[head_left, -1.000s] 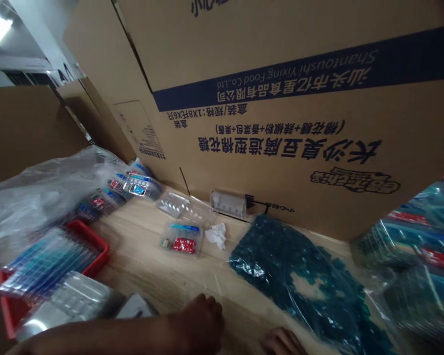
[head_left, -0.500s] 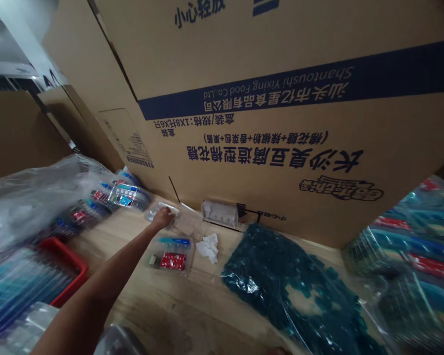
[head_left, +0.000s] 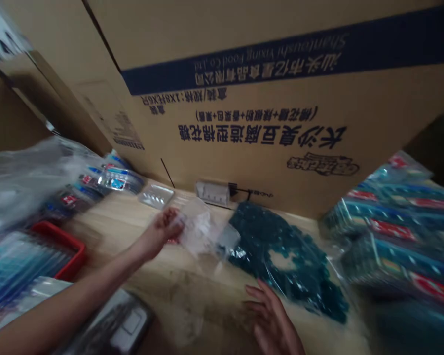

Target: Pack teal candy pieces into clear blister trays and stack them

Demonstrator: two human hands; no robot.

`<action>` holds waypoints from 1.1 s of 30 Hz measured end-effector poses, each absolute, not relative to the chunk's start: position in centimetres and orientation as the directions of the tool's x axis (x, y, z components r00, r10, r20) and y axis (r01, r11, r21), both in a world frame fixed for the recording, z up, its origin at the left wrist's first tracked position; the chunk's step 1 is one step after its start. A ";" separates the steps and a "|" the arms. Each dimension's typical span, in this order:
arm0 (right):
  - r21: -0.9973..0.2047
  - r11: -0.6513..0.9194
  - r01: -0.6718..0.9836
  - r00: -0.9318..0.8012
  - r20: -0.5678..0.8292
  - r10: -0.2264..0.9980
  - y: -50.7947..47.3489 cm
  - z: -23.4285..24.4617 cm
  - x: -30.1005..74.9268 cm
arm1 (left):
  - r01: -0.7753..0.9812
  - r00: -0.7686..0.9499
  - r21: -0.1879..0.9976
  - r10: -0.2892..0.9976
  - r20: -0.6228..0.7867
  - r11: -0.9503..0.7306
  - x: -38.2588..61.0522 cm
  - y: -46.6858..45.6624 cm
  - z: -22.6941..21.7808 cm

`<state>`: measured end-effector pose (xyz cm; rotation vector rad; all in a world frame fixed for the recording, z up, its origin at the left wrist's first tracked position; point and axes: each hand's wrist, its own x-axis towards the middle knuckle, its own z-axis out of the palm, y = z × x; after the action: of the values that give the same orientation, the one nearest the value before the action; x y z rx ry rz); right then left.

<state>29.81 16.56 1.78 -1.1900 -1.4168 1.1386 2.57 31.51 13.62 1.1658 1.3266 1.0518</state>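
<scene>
My left hand (head_left: 165, 228) is stretched out over the wooden table (head_left: 192, 286), closed on a clear plastic blister tray (head_left: 200, 229) that it holds above the table. The tray is blurred by motion. My right hand (head_left: 272, 320) is at the lower edge, fingers spread and holding nothing, beside a clear bag of dark teal pieces (head_left: 281, 251). Another clear blister tray (head_left: 157, 196) lies further back near the carton. A small grey plastic part (head_left: 211, 193) sits against the carton's base.
A big printed cardboard carton (head_left: 262, 98) walls off the back. Packed blister sets (head_left: 107, 177) and a clear bag (head_left: 18, 182) lie left, over a red bin (head_left: 64, 244). Stacked packaged items (head_left: 399, 231) fill the right. A dark device (head_left: 122, 325) lies by my forearm.
My left hand reached back to the trays by the carton, then drew toward me with one clear tray lifted. My right hand came up into view with fingers spread.
</scene>
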 end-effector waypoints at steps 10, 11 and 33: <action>-0.975 -0.195 -0.102 -0.239 -0.166 0.957 13.4 5.0 27.1 | -0.513 0.349 0.795 0.925 -0.153 0.325 9.5 13.6 9.0; -0.998 -0.066 0.007 -0.195 -0.067 0.979 13.0 5.0 26.6 | -0.574 0.317 0.756 0.937 -0.149 0.315 10.3 13.4 8.3; -0.879 0.430 0.206 -0.152 0.406 0.901 10.1 6.7 26.5 | -0.667 0.258 0.641 0.925 -0.280 0.380 17.0 11.5 6.6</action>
<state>26.45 10.13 6.69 -0.9860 -1.6326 0.8269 17.02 11.49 6.63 0.4387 0.6933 1.1263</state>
